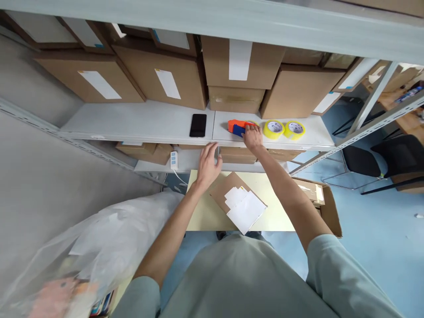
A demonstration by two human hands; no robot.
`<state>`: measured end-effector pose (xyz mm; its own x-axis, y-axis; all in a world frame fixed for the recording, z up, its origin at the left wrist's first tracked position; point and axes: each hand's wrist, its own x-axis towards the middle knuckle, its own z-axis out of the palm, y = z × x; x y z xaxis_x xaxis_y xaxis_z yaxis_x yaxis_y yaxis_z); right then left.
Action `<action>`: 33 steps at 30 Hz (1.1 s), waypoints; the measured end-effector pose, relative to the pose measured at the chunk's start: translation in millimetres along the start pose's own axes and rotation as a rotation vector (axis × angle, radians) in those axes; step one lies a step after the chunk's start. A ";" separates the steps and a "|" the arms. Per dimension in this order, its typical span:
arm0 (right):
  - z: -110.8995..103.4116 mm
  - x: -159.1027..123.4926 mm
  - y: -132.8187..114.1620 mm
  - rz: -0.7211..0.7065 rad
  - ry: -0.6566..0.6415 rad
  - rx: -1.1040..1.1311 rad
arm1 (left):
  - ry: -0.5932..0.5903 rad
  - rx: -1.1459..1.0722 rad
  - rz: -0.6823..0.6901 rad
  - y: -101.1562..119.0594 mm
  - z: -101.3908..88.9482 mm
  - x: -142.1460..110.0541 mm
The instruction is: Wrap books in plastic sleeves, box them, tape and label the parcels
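Note:
My right hand (253, 136) is closed on an orange and blue tape dispenser (236, 126) on the grey shelf, its fingers hiding part of the tool. Two yellow-rimmed tape rolls (274, 128) lie just right of that hand. Held in the air before the shelf edge, my left hand (208, 165) is empty, with fingers spread. Below both hands, a flat piece of cardboard (218, 190) lies at an angle on the pale yellow table (278, 207). White paper sheets (245, 210) rest on top of the cardboard.
A black phone (198, 125) lies on the shelf (149, 119), in front of stacked cardboard boxes (168, 81). Underneath is a white power strip (174, 160). Clear plastic sheeting (122, 229) bulges at left. An open carton (331, 212) and black chairs (361, 161) stand to the right.

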<state>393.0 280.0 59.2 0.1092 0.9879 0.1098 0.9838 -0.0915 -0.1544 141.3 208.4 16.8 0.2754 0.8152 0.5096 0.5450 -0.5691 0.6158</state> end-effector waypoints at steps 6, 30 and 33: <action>-6.8 -60.7 -0.4 -0.071 0.157 -0.024 | -0.022 0.017 -0.080 -75.9 -10.0 79.1; 74.0 -322.0 100.9 0.372 0.075 0.207 | -0.230 0.113 -0.179 -132.0 1.8 161.5; 87.7 -327.3 103.8 0.463 0.063 0.341 | -0.179 0.042 -0.009 -95.8 17.1 133.9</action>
<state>446.9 -41.9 -78.8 0.5362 0.8440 0.0123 0.7308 -0.4568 -0.5072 139.5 374.0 15.7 0.4044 0.8287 0.3869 0.5801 -0.5595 0.5920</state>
